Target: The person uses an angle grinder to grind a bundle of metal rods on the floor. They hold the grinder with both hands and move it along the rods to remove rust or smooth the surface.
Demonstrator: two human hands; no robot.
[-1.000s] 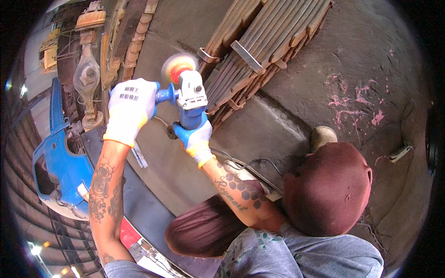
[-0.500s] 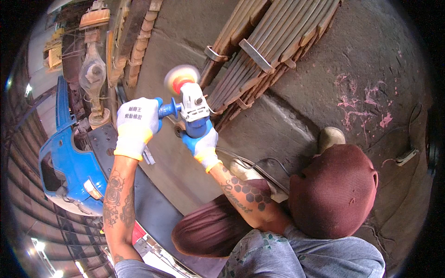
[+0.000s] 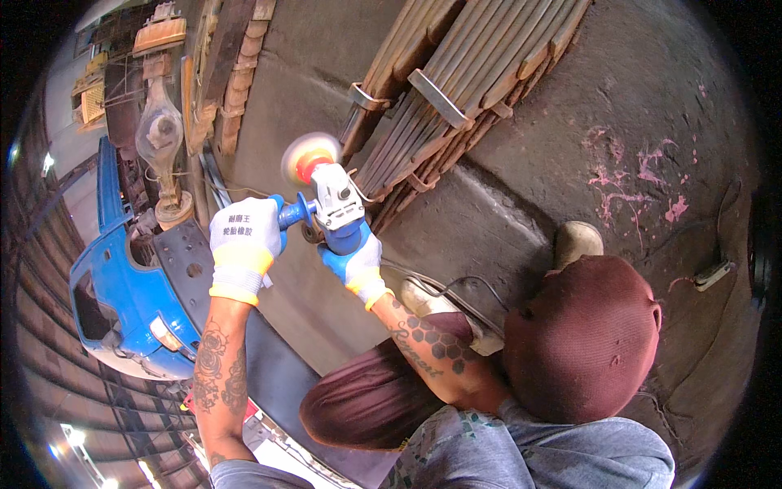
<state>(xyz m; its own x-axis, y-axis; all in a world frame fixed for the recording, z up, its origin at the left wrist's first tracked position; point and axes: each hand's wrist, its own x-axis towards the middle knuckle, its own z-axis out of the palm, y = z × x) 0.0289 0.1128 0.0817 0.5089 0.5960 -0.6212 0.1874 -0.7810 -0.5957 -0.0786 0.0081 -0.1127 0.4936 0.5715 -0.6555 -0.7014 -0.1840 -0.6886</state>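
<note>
An angle grinder (image 3: 336, 194) with a white head and blue body is held between my two gloved hands. Its disc (image 3: 311, 158) is blurred by spinning, with a red-orange centre. My left hand (image 3: 244, 243) is closed round the blue side handle (image 3: 296, 212). Around the blue body, below the head, my right hand (image 3: 358, 262) is wrapped. Just right of the grinder lie bundled rusty leaf springs (image 3: 481, 69) with metal clamps (image 3: 440, 99). The disc is near the end of the bundle; whether it touches anything I cannot tell.
My bent knees (image 3: 582, 338) frame the lower right, with a light shoe (image 3: 580, 244) on the dark floor. A black cable (image 3: 476, 279) loops near my feet. On the left are a blue vehicle cab (image 3: 134, 306), an axle housing (image 3: 160, 134) and a dark metal beam (image 3: 281, 371).
Both hands and the grinder have dropped slightly toward me. The view has shifted a little, so the leaf springs appear farther left. My grip is unchanged and the disc stays blurred.
</note>
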